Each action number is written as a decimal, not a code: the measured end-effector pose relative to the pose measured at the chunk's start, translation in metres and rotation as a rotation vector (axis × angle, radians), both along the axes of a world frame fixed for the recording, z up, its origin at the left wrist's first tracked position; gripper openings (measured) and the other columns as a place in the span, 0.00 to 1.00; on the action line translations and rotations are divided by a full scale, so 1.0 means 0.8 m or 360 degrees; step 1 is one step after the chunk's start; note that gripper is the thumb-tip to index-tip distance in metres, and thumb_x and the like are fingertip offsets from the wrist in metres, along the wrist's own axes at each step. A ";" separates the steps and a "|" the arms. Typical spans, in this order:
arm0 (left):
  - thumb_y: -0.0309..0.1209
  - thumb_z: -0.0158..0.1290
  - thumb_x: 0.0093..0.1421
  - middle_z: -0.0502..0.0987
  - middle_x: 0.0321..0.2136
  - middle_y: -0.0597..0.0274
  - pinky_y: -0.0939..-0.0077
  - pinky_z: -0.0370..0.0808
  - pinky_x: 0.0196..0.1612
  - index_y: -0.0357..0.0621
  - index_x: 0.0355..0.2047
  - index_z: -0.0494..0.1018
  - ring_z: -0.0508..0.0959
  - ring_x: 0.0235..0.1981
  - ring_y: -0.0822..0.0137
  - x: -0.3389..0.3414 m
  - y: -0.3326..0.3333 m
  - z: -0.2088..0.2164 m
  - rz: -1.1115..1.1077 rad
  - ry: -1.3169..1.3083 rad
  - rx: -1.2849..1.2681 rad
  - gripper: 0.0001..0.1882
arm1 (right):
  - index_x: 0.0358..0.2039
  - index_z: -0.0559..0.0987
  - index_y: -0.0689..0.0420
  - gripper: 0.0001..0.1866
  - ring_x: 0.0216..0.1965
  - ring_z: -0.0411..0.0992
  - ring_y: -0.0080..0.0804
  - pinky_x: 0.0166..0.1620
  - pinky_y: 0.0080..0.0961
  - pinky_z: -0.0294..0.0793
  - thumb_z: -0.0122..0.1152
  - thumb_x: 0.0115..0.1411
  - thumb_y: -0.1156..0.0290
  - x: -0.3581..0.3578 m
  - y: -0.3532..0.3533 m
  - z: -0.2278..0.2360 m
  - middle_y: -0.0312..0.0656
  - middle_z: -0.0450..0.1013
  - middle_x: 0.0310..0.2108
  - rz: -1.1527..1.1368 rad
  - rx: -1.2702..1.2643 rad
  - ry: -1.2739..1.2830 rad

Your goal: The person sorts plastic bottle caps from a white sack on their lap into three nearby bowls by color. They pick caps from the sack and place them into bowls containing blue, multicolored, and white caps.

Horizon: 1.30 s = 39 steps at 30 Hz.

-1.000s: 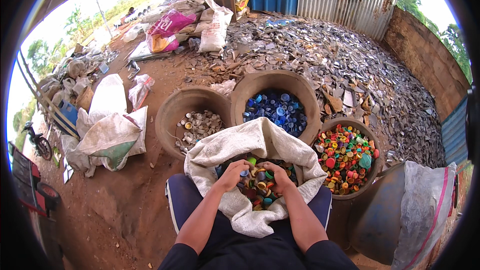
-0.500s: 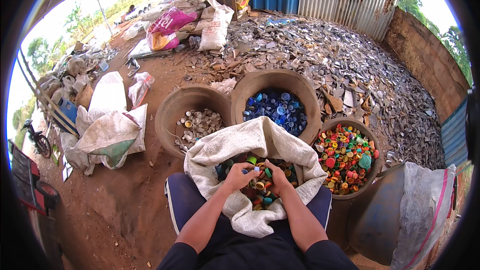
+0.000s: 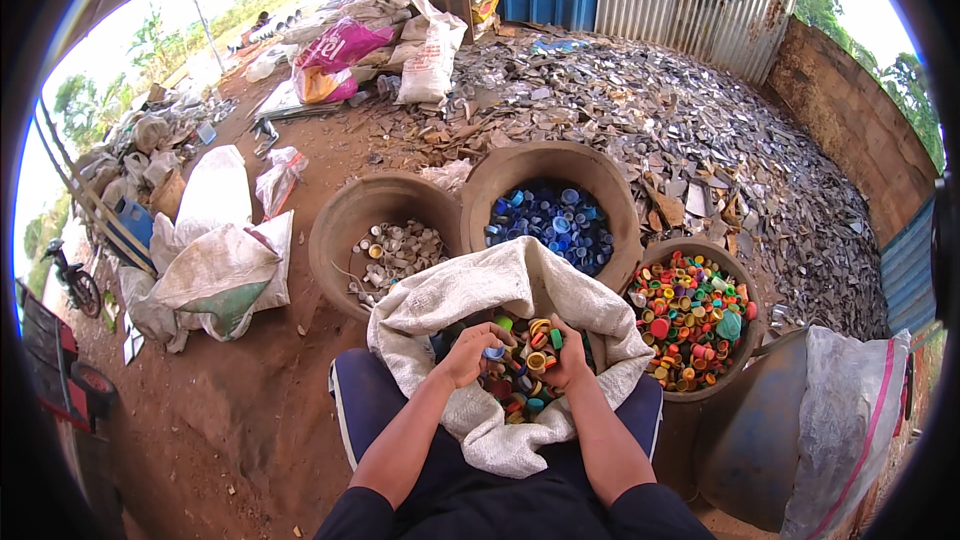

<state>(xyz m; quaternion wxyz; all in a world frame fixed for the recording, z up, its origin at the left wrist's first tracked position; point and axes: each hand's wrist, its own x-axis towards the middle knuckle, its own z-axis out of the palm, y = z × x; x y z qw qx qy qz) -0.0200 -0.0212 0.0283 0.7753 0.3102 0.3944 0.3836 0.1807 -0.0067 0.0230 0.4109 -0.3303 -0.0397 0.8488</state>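
Note:
A white woven sack stands rolled open between my knees, with mixed bottle caps inside. Both my hands are within its mouth. The fingers of my left hand are curled, with a light blue bottle cap at their tips. My right hand is bent around a few bottle caps, among them a green one and a yellow one. Part of what each hand holds is hidden behind the fingers.
Round tubs surround the sack's far side: one with white caps, one with blue caps, one with red, yellow and green caps. A large barrel leans at right. Sacks lie left; plastic scraps cover the ground beyond.
My hands have drawn a little apart. More caps show at the right hand's fingers, and the blue cap at the left fingertips sits slightly lower and further left.

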 end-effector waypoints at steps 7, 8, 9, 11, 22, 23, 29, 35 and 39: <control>0.19 0.45 0.52 0.72 0.33 0.62 0.78 0.72 0.31 0.37 0.43 0.69 0.75 0.29 0.73 0.000 0.007 -0.046 0.0000 0.0290 0.0090 0.16 | 0.37 0.73 0.61 0.23 0.26 0.73 0.41 0.25 0.36 0.74 0.40 0.65 0.52 0.045 0.019 -0.001 0.48 0.73 0.29 -0.0255 0.0214 0.0224; 0.17 0.46 0.50 0.71 0.33 0.62 0.79 0.72 0.31 0.37 0.45 0.69 0.75 0.30 0.73 0.005 0.005 -0.029 -0.0018 0.0451 0.0203 0.19 | 0.36 0.73 0.61 0.23 0.26 0.73 0.41 0.21 0.34 0.73 0.39 0.66 0.52 0.068 0.019 0.008 0.48 0.73 0.28 -0.0275 0.0322 0.0300; 0.15 0.46 0.49 0.72 0.34 0.62 0.78 0.72 0.31 0.37 0.45 0.69 0.75 0.30 0.72 0.005 0.005 -0.034 0.0006 0.0477 0.0211 0.20 | 0.37 0.72 0.62 0.24 0.25 0.73 0.40 0.17 0.31 0.70 0.39 0.66 0.51 0.082 0.020 0.020 0.48 0.72 0.27 -0.0465 0.0367 0.0239; 0.14 0.45 0.48 0.72 0.36 0.62 0.77 0.73 0.33 0.37 0.45 0.69 0.75 0.30 0.71 0.002 0.004 -0.041 0.0050 0.0472 0.0253 0.21 | 0.39 0.70 0.61 0.24 0.24 0.73 0.37 0.19 0.31 0.72 0.39 0.66 0.50 0.131 0.026 0.023 0.47 0.72 0.28 -0.0760 0.0423 0.0115; 0.15 0.43 0.50 0.75 0.34 0.54 0.81 0.70 0.25 0.36 0.43 0.68 0.78 0.27 0.66 0.009 0.000 -0.061 -0.0042 0.0413 -0.0010 0.19 | 0.40 0.71 0.56 0.26 0.28 0.70 0.31 0.20 0.23 0.65 0.36 0.64 0.45 0.356 -0.076 -0.092 0.39 0.72 0.33 -0.1444 0.0010 -0.0030; 0.14 0.43 0.49 0.75 0.33 0.55 0.81 0.72 0.27 0.36 0.42 0.69 0.77 0.27 0.67 0.010 -0.001 -0.058 -0.0006 0.0393 -0.0009 0.18 | 0.40 0.71 0.54 0.25 0.28 0.69 0.32 0.20 0.23 0.66 0.34 0.64 0.46 0.358 -0.080 -0.097 0.40 0.71 0.35 -0.1570 -0.0203 -0.0030; 0.11 0.43 0.47 0.75 0.33 0.56 0.76 0.77 0.33 0.34 0.39 0.70 0.76 0.28 0.67 0.006 -0.003 -0.068 0.0113 0.0582 0.0066 0.18 | 0.49 0.68 0.59 0.31 0.38 0.70 0.44 0.35 0.38 0.74 0.32 0.62 0.44 0.442 -0.018 -0.138 0.49 0.68 0.44 -0.1927 -0.0180 0.0085; 0.12 0.43 0.48 0.75 0.34 0.54 0.75 0.77 0.33 0.32 0.41 0.70 0.78 0.30 0.64 0.012 0.001 -0.068 0.0077 0.0590 0.0058 0.18 | 0.66 0.42 0.59 0.38 0.68 0.39 0.50 0.65 0.59 0.40 0.34 0.66 0.47 0.461 0.013 -0.059 0.53 0.39 0.67 -0.1982 0.0096 -0.0193; 0.14 0.42 0.51 0.74 0.36 0.53 0.72 0.78 0.33 0.31 0.44 0.68 0.78 0.34 0.61 0.015 0.003 -0.073 0.0110 0.0459 0.0046 0.18 | 0.64 0.48 0.62 0.34 0.59 0.57 0.49 0.56 0.55 0.61 0.38 0.66 0.51 0.424 -0.008 -0.074 0.53 0.53 0.60 -0.1594 0.0098 -0.0544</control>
